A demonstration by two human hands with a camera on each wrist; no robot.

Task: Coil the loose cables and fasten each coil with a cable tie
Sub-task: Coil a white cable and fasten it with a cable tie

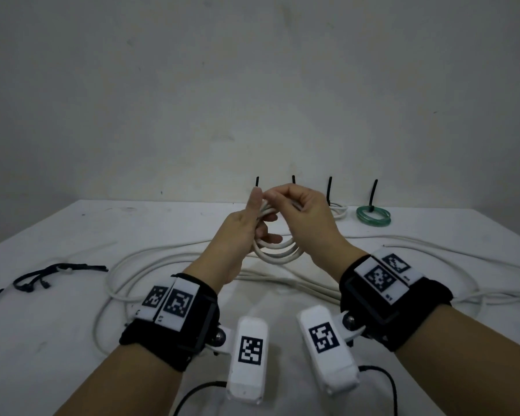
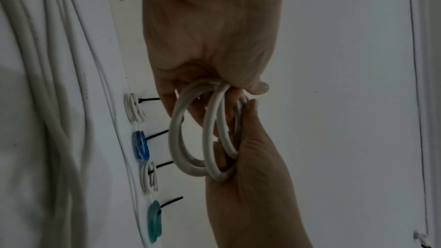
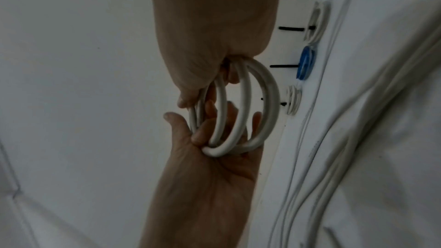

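No readable text; only square black-and-white coded markers on wrist bands [image 1: 174, 304] and camera housings [image 1: 248, 352]

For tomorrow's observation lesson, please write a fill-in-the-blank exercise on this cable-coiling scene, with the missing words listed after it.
1. Both hands hold a coil of ____ cable.
2. Finished coils in the back row number ____.
3. The tie on each finished coil is ____ in colour.
4. The finished coil farthest to the right is ____.

Missing words: white; four; black; green
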